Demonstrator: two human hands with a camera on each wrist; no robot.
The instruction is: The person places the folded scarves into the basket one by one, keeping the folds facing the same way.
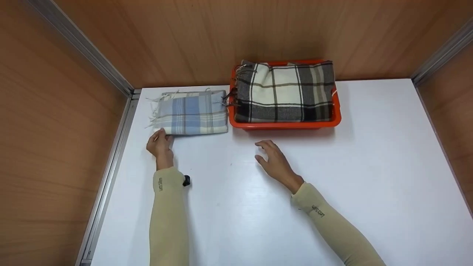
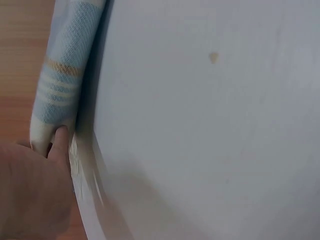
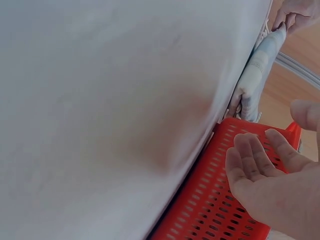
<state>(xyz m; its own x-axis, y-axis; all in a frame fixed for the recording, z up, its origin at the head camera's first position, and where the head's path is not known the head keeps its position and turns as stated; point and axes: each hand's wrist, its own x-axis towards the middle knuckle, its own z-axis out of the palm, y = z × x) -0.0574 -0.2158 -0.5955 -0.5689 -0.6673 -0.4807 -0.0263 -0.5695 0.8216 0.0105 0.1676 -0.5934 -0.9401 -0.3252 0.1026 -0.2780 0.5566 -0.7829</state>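
A folded blue, white and grey plaid scarf (image 1: pixel 196 114) with pale fringe lies on the table at the back left. At its front left corner my left hand (image 1: pixel 159 145) pinches the folded edge; the left wrist view shows a fingertip pressed against the scarf (image 2: pixel 62 75). My right hand (image 1: pixel 275 160) is held in front of the red basket (image 1: pixel 284 125), fingers relaxed and slightly bent, holding nothing. The right wrist view has this hand (image 3: pixel 272 180) beside the basket's perforated wall (image 3: pixel 215 200). A black, white and brown plaid scarf (image 1: pixel 284 87) fills the basket, folded, with dark tassels at its left.
The white table (image 1: pixel 229 207) stands against a wood-grain back wall (image 1: pixel 192 40). More wood-grain panels (image 1: pixel 48 140) with metal rails rise at the left and right sides. The basket's left side sits close to the blue scarf's right edge.
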